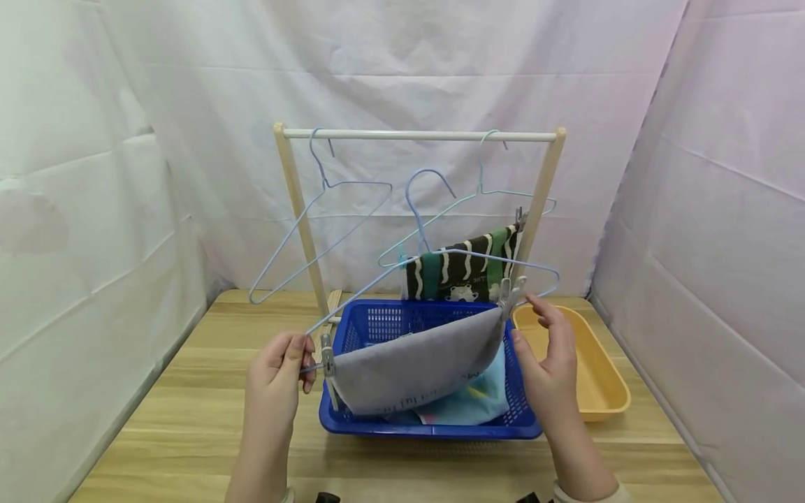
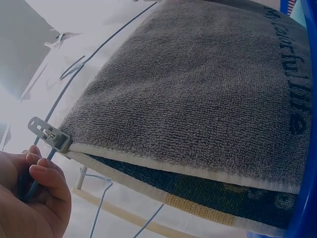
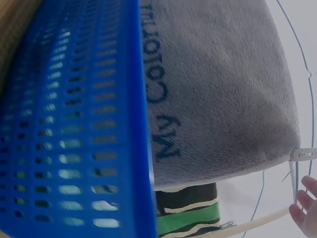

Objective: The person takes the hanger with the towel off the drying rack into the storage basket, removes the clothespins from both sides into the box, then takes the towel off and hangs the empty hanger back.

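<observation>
My left hand (image 1: 277,370) grips the lower left corner of a blue wire hanger (image 1: 371,283), held tilted above the blue basket. A grey towel (image 1: 415,360) printed with dark lettering hangs folded over the hanger's bottom bar. Grey clothespins hold it at both ends: the left clothespin (image 2: 49,135) sits close to my left fingertips, the right clothespin (image 3: 303,154) just beyond my right fingers. With thumb and fingers apart, my right hand (image 1: 553,356) is beside the hanger's right end. In the blue basket (image 1: 434,431) lies a light blue cloth (image 1: 468,405), partly hidden by the towel.
Behind the basket stands a rack (image 1: 415,135) with wooden posts. An empty blue hanger (image 1: 352,183) and a mint hanger (image 1: 516,193) hang from its bar, the mint one carrying a striped dark towel (image 1: 472,269). A yellow tray (image 1: 594,370) sits on the right.
</observation>
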The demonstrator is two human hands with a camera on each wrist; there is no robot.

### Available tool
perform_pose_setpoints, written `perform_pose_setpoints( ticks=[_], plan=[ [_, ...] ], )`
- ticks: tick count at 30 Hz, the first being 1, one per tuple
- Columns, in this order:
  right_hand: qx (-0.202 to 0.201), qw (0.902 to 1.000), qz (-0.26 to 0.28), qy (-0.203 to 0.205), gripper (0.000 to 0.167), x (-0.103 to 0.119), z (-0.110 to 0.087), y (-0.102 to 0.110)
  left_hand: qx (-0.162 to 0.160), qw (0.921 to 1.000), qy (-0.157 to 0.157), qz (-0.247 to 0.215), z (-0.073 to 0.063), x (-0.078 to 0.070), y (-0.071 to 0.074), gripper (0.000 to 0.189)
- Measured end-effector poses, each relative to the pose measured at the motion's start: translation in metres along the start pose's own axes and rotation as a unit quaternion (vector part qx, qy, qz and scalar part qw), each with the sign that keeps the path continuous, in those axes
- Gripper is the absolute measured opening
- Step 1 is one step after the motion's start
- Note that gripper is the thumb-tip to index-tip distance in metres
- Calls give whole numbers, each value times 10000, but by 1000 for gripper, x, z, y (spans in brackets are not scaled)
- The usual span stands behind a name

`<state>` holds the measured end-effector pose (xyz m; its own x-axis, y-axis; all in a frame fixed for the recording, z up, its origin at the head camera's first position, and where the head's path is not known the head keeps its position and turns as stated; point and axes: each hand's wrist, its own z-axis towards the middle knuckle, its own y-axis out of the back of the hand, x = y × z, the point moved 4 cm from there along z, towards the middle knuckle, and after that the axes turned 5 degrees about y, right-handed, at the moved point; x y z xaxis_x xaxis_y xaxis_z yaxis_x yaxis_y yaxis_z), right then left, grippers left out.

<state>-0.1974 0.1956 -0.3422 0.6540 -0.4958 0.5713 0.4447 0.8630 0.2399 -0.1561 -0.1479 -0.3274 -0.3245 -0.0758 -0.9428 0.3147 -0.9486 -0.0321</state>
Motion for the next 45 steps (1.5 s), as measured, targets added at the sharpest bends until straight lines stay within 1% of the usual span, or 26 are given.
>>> perform_pose_setpoints(
  ticks=[4, 6, 11, 14, 18, 24, 27, 31, 33, 35, 38, 39, 41, 45],
  plan=[
    [187, 9997, -5, -152, 60, 2, 6, 4, 7, 10000, -67, -73, -6, 0, -1, 26],
    [257, 9995, -69, -147, 61, 4, 9, 6, -1, 9999, -94, -58, -8, -1, -1, 26],
    [424, 9985, -240, 260, 60, 6, 16, 10, -54, 9999, -59, 75, -14, -2, -2, 27],
    [514, 9969, -271, 535, 58, 8, 19, 12, -109, 9998, 38, 147, -17, -1, -2, 26],
    [744, 9948, -33, 696, 53, 8, 24, 14, -170, 9996, 102, 200, -19, 2, 0, 25],
    [1272, 9888, 262, 738, 38, 7, 28, 17, -190, 9991, -9, 384, -20, 3, 0, 24],
    [1493, 9853, 339, 752, 34, 6, 29, 18, -199, 9988, 6, 456, -20, 2, 0, 25],
    [1678, 9826, 281, 746, 31, 6, 29, 21, -211, 9987, 64, 463, -20, 1, 1, 25],
    [1756, 9819, 255, 659, 28, 6, 29, 22, -219, 9987, 68, 461, -19, 1, 2, 25],
    [1846, 9814, 212, 482, 27, 7, 30, 23, -218, 9987, 50, 455, -19, 1, 2, 25],
    [2021, 9789, 142, 273, 30, 7, 32, 25, -193, 9988, -38, 447, -18, 1, 2, 25],
    [2073, 9779, 88, 259, 32, 7, 33, 25, -181, 9989, -68, 433, -18, 1, 2, 25],
    [2180, 9753, -21, 351, 36, 7, 35, 26, -156, 9990, -116, 408, -17, 2, 2, 24],
    [2286, 9708, -122, 716, 45, 6, 39, 29, -91, 9987, -147, 487, -14, 1, 3, 24]
  ],
)
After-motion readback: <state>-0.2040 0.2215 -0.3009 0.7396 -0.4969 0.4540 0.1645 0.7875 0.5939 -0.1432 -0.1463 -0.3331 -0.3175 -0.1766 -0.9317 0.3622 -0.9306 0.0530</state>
